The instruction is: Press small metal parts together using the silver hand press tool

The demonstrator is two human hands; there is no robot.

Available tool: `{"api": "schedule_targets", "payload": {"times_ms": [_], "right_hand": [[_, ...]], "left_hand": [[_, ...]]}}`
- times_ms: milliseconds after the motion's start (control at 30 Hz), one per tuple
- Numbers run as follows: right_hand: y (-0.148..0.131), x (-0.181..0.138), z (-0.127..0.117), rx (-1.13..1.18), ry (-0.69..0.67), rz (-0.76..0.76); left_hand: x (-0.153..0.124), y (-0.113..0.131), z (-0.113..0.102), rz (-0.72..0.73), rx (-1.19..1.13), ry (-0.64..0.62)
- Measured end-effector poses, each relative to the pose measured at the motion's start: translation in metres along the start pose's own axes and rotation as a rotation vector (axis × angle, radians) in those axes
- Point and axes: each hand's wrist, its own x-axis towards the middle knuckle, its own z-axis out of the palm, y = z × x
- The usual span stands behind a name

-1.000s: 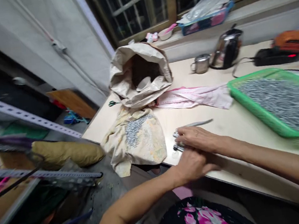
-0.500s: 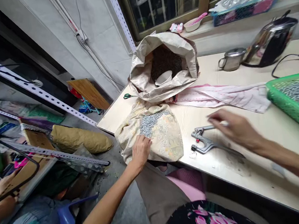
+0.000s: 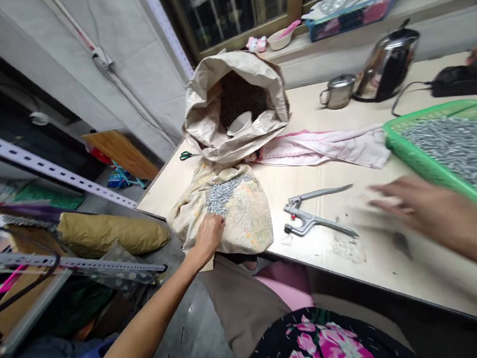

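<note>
The head camera looks down at a long pale table [image 3: 386,265] with 2 hands of the person over it.

The left hand [image 3: 209,234] is at the near left corner of the table. It lies on a flowered cloth [image 3: 247,224] that hangs over the edge. Its fingers are bent down and touch the near edge of a pile of small metal pieces [image 3: 223,195] on this cloth. If they pinch any piece, I cannot tell.

The right hand [image 3: 414,205] is further right and is very blurred. Its fingers look stretched out and point to the left (nothing can be seen in it). It is low over the table, between grey pliers [image 3: 312,216] and a green tray [image 3: 412,159] full of the same metal pieces. The pliers lie flat on the table, apart from both hands.

Behind the flowered cloth stands an open paper sack [image 3: 233,93] with 1 white cup [image 3: 241,124] inside. A pink cloth [image 3: 325,146] lies right of it. At the far side stand a metal mug [image 3: 338,92] and a kettle [image 3: 387,64].
</note>
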Motion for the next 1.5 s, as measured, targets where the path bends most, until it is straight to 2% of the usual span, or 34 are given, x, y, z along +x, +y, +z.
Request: {"api": "schedule_targets", "payload": {"times_ms": [100, 167, 233, 333, 500, 567, 667, 800, 1000, 1200, 1500], "right_hand": [[-0.053, -0.002, 0.040, 0.008, -0.249, -0.131], [-0.075, 0.005, 0.060, -0.035, -0.281, -0.125], [-0.083, 0.012, 0.073, -0.061, -0.259, -0.098], [-0.077, 0.016, 0.080, -0.061, -0.198, -0.137], [-0.074, 0.013, 0.073, -0.126, -0.064, -0.372], [-0.076, 0.013, 0.069, -0.170, -0.003, -0.422], [-0.079, 0.015, 0.067, -0.226, 0.082, -0.441], [-0.077, 0.017, 0.067, -0.245, 0.127, -0.434], [-0.076, 0.015, 0.071, -0.230, 0.105, -0.414], [-0.074, 0.013, 0.076, -0.209, -0.024, -0.362], [-0.071, 0.014, 0.075, -0.186, -0.024, -0.368]], "left_hand": [[0.004, 0.000, -0.005, 0.006, 0.053, 0.012], [0.005, 0.002, -0.010, 0.016, 0.051, 0.039], [0.003, 0.008, -0.017, 0.031, -0.038, 0.100], [-0.002, 0.031, -0.026, 0.014, -0.338, 0.154], [0.002, 0.098, -0.028, -0.072, -0.891, -0.012], [0.007, 0.119, -0.024, -0.108, -1.027, -0.046], [0.013, 0.136, -0.015, -0.177, -1.122, -0.095], [0.015, 0.139, -0.004, -0.247, -1.145, -0.164], [0.020, 0.135, 0.008, -0.273, -1.141, -0.206], [0.030, 0.138, 0.000, -0.329, -1.162, -0.424], [0.037, 0.144, -0.006, -0.372, -1.140, -0.492]]}}
